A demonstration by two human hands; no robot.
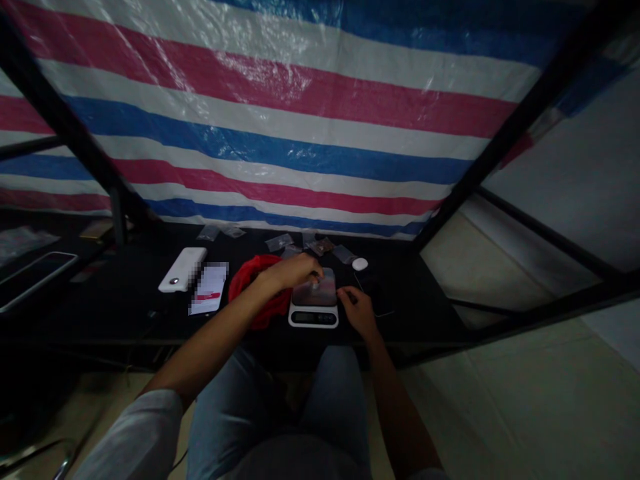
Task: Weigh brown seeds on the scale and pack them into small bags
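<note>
A small white kitchen scale (313, 319) with a shiny metal plate sits on the black table in front of me. Over its plate, my left hand (299, 269) reaches in from the left with the fingertips pinched together. Something tiny and pale shows at those fingertips, too small to name. Beside the scale's right edge rests my right hand (358, 309), fingers loosely bent and apart, with the fingertips at or close to the edge. A red cloth or bag (261, 319) lies against the scale's left side, partly behind my left forearm. The scale's display looks dark.
Several small clear bags (279, 243) lie along the table's back, one with brown contents (323, 246). A round white object (359, 265) is at the right. On the left are a phone (210, 287), a white power bank (184, 268) and a tablet-like device (37, 277). Striped sheeting (280, 147) hangs behind.
</note>
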